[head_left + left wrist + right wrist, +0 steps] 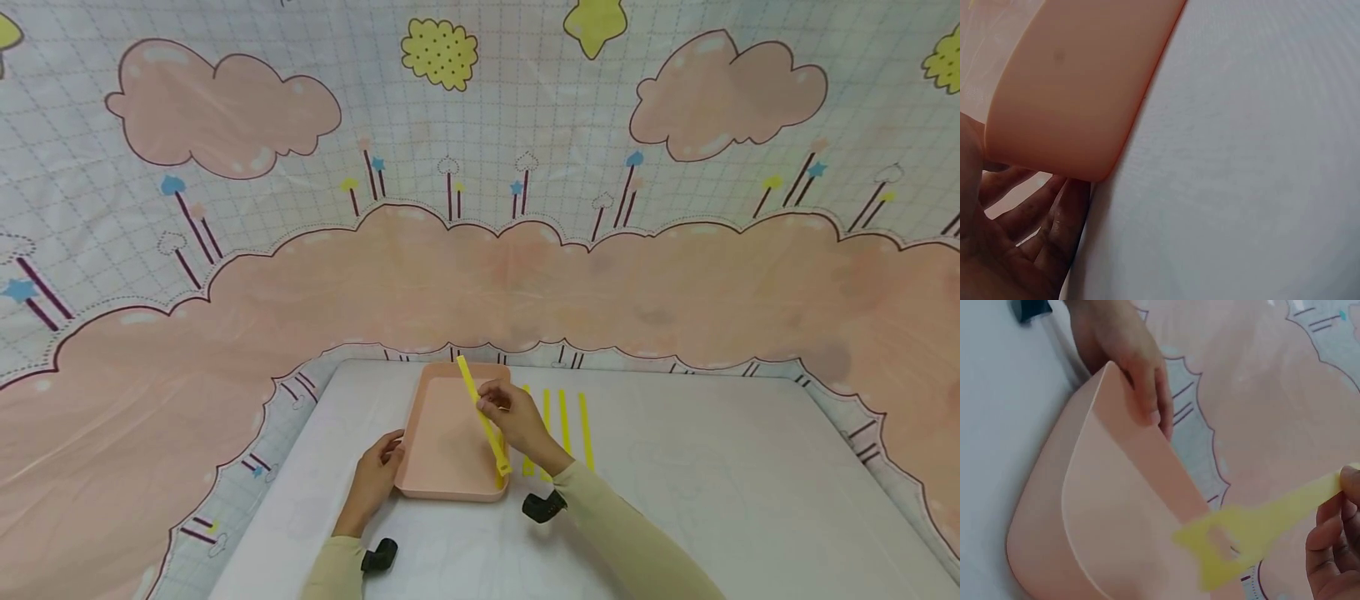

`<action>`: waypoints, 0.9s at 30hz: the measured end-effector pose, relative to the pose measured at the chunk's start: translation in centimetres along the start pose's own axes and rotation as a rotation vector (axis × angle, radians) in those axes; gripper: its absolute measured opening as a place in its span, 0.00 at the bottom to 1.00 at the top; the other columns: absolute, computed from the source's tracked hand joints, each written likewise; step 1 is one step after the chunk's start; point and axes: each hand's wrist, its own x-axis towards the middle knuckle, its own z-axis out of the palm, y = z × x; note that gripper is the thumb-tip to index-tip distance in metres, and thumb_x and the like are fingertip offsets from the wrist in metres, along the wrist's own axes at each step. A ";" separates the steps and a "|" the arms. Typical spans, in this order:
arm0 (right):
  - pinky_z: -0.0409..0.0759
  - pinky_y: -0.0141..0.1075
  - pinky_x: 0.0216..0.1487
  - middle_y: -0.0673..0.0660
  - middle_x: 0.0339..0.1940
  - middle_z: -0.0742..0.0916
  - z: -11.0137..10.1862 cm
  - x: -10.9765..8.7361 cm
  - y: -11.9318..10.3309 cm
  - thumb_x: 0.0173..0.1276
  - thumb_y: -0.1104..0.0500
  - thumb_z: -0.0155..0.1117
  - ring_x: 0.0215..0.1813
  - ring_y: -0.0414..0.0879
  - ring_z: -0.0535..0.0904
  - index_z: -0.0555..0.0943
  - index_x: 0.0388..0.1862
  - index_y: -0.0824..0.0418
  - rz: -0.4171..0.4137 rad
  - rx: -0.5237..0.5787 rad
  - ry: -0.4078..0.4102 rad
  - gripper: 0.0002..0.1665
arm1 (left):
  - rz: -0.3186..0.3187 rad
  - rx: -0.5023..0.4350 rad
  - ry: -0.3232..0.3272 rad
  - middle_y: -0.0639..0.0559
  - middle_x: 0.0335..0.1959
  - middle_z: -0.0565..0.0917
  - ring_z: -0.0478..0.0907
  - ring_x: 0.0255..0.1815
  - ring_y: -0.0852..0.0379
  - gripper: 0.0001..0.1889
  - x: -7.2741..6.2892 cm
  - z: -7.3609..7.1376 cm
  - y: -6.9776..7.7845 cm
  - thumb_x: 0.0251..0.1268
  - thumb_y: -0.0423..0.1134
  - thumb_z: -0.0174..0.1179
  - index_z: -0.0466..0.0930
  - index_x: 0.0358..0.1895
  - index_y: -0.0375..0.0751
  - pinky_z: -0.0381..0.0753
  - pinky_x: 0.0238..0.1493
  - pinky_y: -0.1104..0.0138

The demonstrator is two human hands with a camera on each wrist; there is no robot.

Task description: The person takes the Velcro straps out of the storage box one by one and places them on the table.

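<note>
A pink rectangular tray sits on the white table. My left hand holds its left edge; the left wrist view shows those fingers against the outer wall. Over the tray's right side, my right hand pinches a yellow cable tie between thumb and fingers. Its wide slotted end hangs over the tray in the right wrist view. More yellow shows by the tray's near right corner, partly hidden by the held tie. Several yellow cable ties lie side by side right of the tray, some partly behind my right hand.
The white table extends to the right of the cable ties. A patterned cloth with pink clouds hangs behind and beside it. Black wrist devices are on both forearms.
</note>
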 end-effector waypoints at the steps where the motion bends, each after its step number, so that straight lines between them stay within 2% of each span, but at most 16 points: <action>1: 0.77 0.27 0.37 0.59 0.38 0.83 0.0 0.0 0.0 0.69 0.64 0.63 0.37 0.41 0.78 0.81 0.46 0.63 0.023 0.023 0.000 0.08 | 0.001 0.000 -0.001 0.38 0.55 0.83 0.81 0.53 0.46 0.19 0.0 0.0 0.0 0.75 0.36 0.52 0.74 0.65 0.39 0.80 0.52 0.57; 6: 0.77 0.28 0.33 0.59 0.39 0.83 -0.3 -0.2 0.0 0.69 0.65 0.62 0.34 0.41 0.77 0.80 0.49 0.65 0.101 0.100 0.002 0.11 | -0.002 0.001 -0.003 0.37 0.56 0.82 0.81 0.54 0.45 0.19 0.0 0.0 -0.1 0.75 0.36 0.52 0.74 0.65 0.39 0.80 0.54 0.55; 16: 0.80 0.29 0.36 0.57 0.38 0.82 -1.2 -0.9 -0.2 0.69 0.67 0.61 0.34 0.38 0.78 0.78 0.51 0.67 0.144 0.153 0.024 0.12 | 0.000 -0.008 -0.009 0.37 0.56 0.82 0.81 0.53 0.46 0.19 0.1 0.0 -0.2 0.75 0.36 0.51 0.74 0.65 0.40 0.80 0.53 0.56; 23: 0.80 0.31 0.37 0.54 0.36 0.82 -2.2 -1.3 -0.2 0.68 0.69 0.62 0.34 0.39 0.79 0.78 0.50 0.67 0.194 0.208 0.074 0.12 | -0.008 -0.014 -0.009 0.38 0.56 0.82 0.81 0.53 0.47 0.19 0.1 -0.1 0.0 0.75 0.37 0.52 0.74 0.65 0.40 0.79 0.50 0.60; 27: 0.81 0.31 0.38 0.53 0.35 0.82 -2.9 -1.6 0.1 0.68 0.69 0.62 0.35 0.39 0.79 0.78 0.50 0.68 0.195 0.221 0.090 0.12 | -0.007 -0.013 -0.007 0.38 0.55 0.83 0.81 0.52 0.47 0.19 0.0 -0.1 0.0 0.75 0.37 0.52 0.74 0.65 0.39 0.79 0.49 0.62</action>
